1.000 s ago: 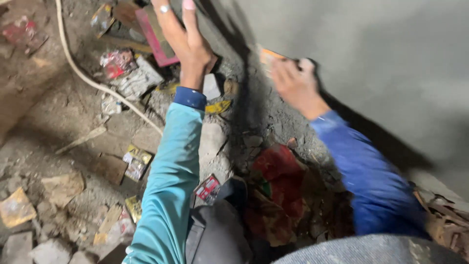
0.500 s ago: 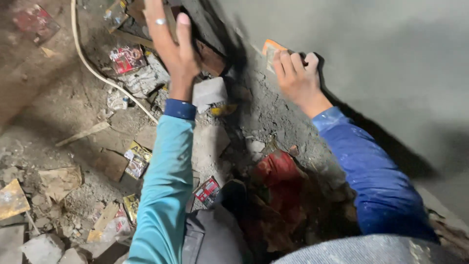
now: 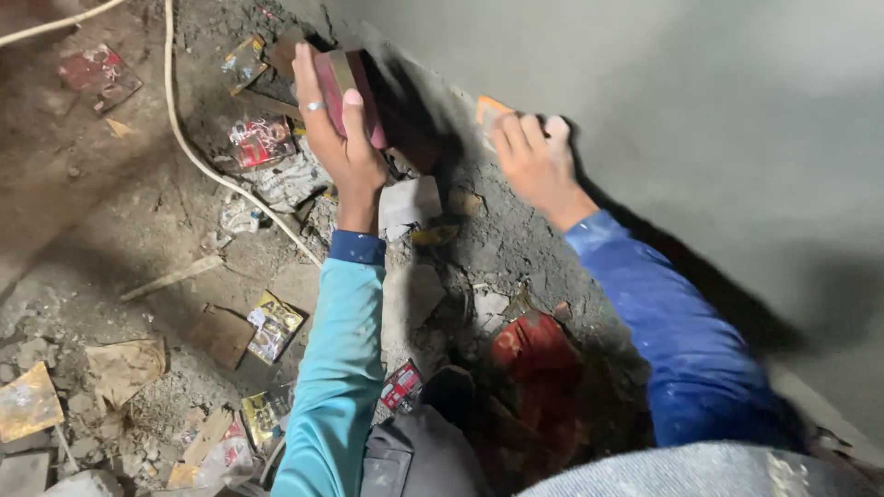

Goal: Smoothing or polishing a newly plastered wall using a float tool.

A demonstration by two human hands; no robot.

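The left hand (image 3: 343,129) is raised near the foot of the grey wall (image 3: 700,120), and its fingers are closed around a reddish block (image 3: 354,92). There is a ring on one finger. The block is tilted and stands just beside the wall, above the floor.

The right hand (image 3: 537,166) lies flat against the lower wall with its fingers close together over a small tool with an orange edge (image 3: 488,110). It seems to press the tool on the plaster, but the hand hides most of it, so I cannot tell exactly what kind of tool it is.

Under both arms, the dirt floor (image 3: 110,202) is covered with rubble, torn wrappers and paper scraps. A pale cable (image 3: 198,156) runs across the floor, left of the left hand. A red bag (image 3: 534,354) lies at the foot of the wall, between the two arms.
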